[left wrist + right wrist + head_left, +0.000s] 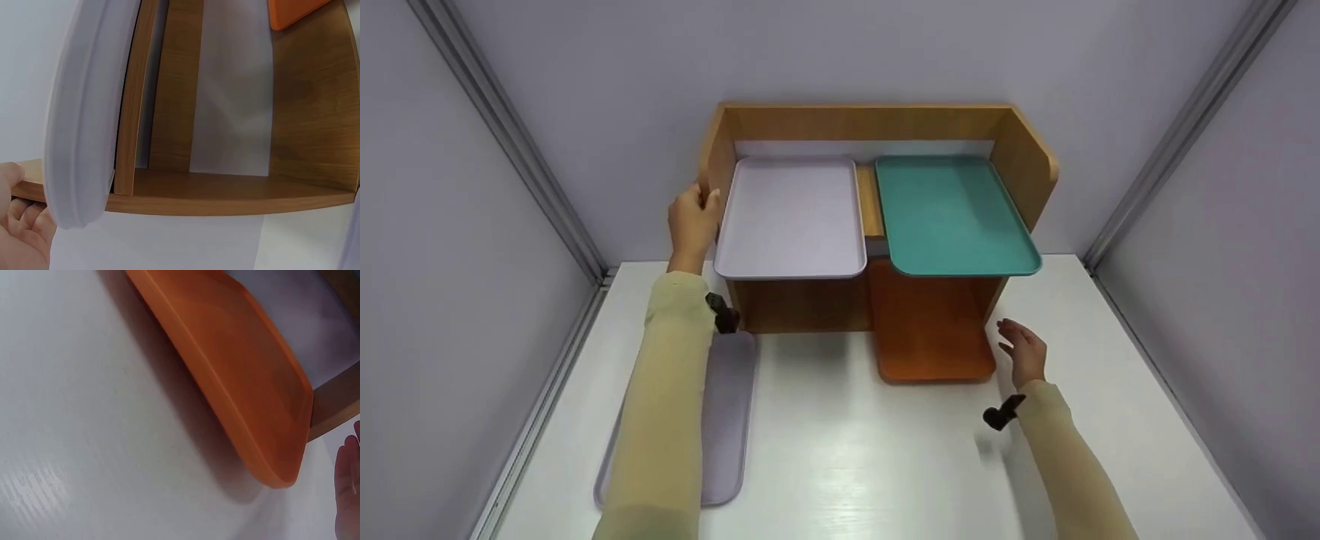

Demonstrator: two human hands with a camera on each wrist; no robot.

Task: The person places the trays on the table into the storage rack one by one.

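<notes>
A wooden shelf (870, 121) stands at the back of the white table (870, 457). On its top lie a lavender tray (791, 217) at the left and a teal tray (949, 214) at the right, both overhanging the front. My left hand (694, 217) grips the shelf's left side panel; in the left wrist view the left hand (19, 225) curls at the panel edge (225, 197) beside the lavender tray's rim (84, 129). An orange tray (934, 330) lies on the table, half under the shelf. My right hand (1021, 349) hovers open just right of the orange tray (236, 377), apart from it.
A second lavender tray (727, 420) lies flat on the table at the left, partly hidden under my left forearm. Grey walls with metal corner rails enclose the table on three sides. White tabletop lies between the two arms.
</notes>
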